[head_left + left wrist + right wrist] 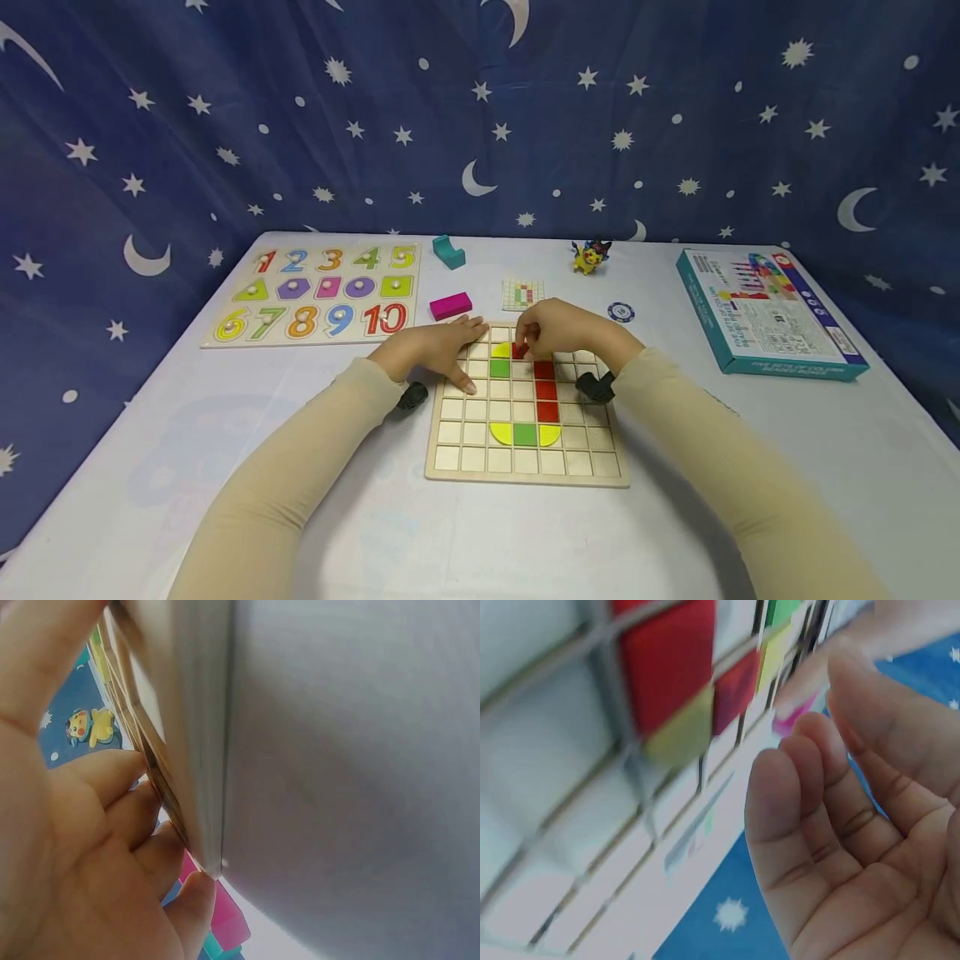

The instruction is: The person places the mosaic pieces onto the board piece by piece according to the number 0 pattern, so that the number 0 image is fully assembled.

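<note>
A square wooden grid board (525, 479) lies on the table, with red, green and yellow tiles in some squares. My left hand (431, 346) rests on its upper left part, fingers spread; the left wrist view shows fingertips along the board's edge (202, 750). Over the upper middle is my right hand (555, 327), its fingertips by a red tile (519, 352). In the right wrist view that red tile (735, 690) sits in a square beside a yellow quarter-round tile (774, 656). The right fingers are loosely bent, with nothing visible between them. Red tiles (546, 390) form a column below.
Behind the board are a small pattern card (523, 293), a magenta block (451, 306), a teal block (448, 252), a yellow figurine (590, 257) and a blue-white chip (621, 312). A number puzzle board (315, 292) lies left, a teal-edged box (772, 312) right.
</note>
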The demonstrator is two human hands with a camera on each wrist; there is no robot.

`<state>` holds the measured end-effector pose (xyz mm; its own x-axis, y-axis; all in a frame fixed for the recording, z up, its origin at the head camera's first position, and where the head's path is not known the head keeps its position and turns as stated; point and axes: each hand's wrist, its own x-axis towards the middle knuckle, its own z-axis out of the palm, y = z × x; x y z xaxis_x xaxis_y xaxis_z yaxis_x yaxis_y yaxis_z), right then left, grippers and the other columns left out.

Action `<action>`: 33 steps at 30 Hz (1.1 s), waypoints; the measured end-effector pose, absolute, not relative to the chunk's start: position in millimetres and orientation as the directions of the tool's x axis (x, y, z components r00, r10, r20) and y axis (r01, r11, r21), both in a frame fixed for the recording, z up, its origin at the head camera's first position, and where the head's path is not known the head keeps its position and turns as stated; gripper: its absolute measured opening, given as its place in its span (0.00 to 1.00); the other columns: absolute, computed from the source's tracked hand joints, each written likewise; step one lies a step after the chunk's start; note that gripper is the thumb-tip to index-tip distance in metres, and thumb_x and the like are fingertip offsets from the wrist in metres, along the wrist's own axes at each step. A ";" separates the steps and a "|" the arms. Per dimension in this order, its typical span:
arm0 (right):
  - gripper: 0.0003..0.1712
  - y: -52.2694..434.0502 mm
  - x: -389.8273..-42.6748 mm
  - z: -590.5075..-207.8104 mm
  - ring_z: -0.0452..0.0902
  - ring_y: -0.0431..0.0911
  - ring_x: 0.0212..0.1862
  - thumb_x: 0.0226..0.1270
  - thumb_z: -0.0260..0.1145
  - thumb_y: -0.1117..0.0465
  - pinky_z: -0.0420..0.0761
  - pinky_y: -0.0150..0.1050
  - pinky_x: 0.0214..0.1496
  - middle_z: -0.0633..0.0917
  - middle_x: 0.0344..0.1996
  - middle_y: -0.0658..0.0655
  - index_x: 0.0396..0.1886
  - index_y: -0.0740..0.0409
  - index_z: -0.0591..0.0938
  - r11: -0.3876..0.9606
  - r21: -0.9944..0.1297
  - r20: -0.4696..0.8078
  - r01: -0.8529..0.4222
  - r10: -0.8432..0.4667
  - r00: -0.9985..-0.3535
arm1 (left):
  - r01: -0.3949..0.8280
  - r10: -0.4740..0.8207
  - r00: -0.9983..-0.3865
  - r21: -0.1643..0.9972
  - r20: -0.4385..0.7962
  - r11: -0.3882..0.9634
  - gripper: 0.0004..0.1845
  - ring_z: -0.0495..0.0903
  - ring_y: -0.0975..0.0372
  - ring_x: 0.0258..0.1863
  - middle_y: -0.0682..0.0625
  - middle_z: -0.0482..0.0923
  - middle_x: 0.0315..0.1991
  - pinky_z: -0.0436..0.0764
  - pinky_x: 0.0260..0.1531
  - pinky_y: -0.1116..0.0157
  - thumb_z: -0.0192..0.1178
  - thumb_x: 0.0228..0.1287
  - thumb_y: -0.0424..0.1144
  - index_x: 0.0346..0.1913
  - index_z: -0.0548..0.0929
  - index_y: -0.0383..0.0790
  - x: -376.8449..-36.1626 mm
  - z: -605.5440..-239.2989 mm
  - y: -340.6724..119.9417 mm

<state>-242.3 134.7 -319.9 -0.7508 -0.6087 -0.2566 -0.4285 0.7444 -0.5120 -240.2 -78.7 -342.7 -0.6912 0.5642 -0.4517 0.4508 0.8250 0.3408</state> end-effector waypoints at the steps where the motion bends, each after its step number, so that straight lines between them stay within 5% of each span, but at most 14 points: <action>1: 0.07 140.8 -243.1 -319.7 0.68 0.42 0.27 0.53 0.67 0.68 0.70 0.33 0.30 0.75 0.23 0.51 0.34 0.60 0.82 0.746 -0.519 -0.256 -0.417 -0.601 -0.757 | 0.446 0.562 -0.692 0.343 -0.454 0.827 0.56 0.33 0.55 0.73 0.49 0.37 0.74 0.43 0.70 0.54 0.68 0.46 0.55 0.73 0.45 0.44 -240.3 -343.0 -79.0; 33: 0.20 296.7 -228.9 -342.5 0.69 0.44 0.36 0.46 0.74 0.62 0.72 0.35 0.38 0.78 0.31 0.53 0.39 0.66 0.81 0.828 -0.542 -0.356 -0.144 -0.381 -0.853 | 0.435 0.556 -0.695 0.349 -0.456 0.830 0.57 0.31 0.57 0.73 0.51 0.36 0.75 0.42 0.71 0.55 0.68 0.46 0.55 0.73 0.44 0.46 -239.6 -343.3 -80.2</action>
<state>-228.9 296.7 -342.5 -0.8533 -0.3814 -0.3556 -0.1439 0.8277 -0.5424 -239.6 -80.2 -343.3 -0.6947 0.5561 -0.4562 0.4348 0.8299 0.3495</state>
